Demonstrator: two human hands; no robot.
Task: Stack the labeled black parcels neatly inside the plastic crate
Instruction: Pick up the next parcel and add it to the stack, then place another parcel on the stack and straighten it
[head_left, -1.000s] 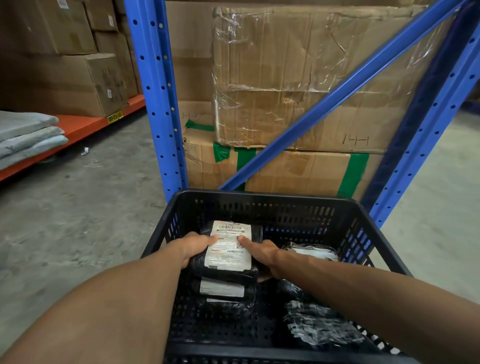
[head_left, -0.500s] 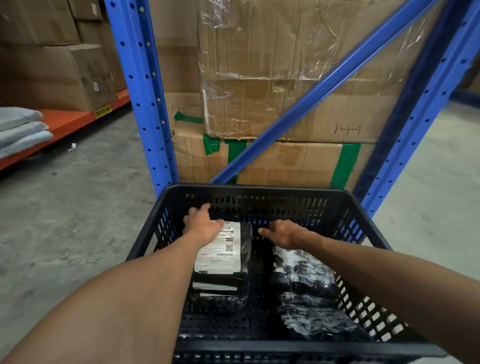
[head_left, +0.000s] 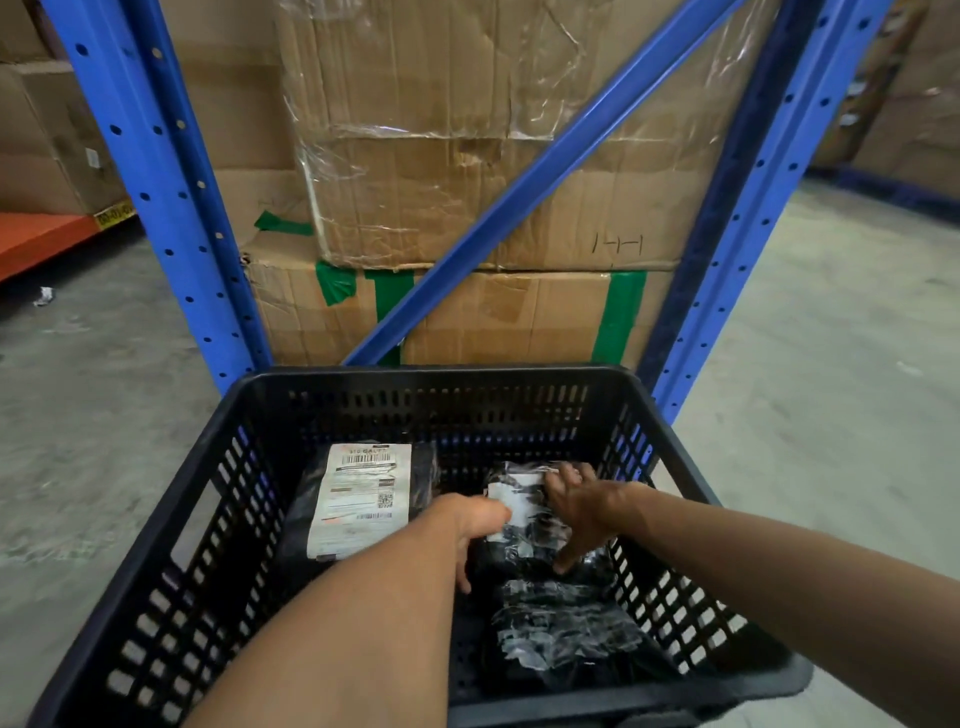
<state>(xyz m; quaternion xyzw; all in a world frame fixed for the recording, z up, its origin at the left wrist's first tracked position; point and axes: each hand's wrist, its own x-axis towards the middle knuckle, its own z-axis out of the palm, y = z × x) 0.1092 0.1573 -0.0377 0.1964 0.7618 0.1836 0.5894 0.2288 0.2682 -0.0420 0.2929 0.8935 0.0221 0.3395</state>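
A black slotted plastic crate (head_left: 431, 382) sits in front of me on the floor. On its left side lies a stack of black parcels, the top one (head_left: 358, 499) showing a large white label. On the right side lie shiny black parcels; the far one (head_left: 524, 506) has a small white label, and a nearer one (head_left: 566, 634) lies closer to me. My left hand (head_left: 475, 525) grips the left edge of the far right parcel. My right hand (head_left: 579, 501) presses on its right edge with fingers spread down over it.
A blue rack upright (head_left: 156, 182) and a diagonal brace (head_left: 519, 202) stand right behind the crate, with taped cardboard boxes (head_left: 441, 156) stacked behind them. An orange shelf (head_left: 36, 236) is at the far left. Grey concrete floor lies on both sides.
My left hand has left the labelled left stack and moved right onto the far right parcel. My right hand has settled on that same parcel. The view has moved closer to the crate.
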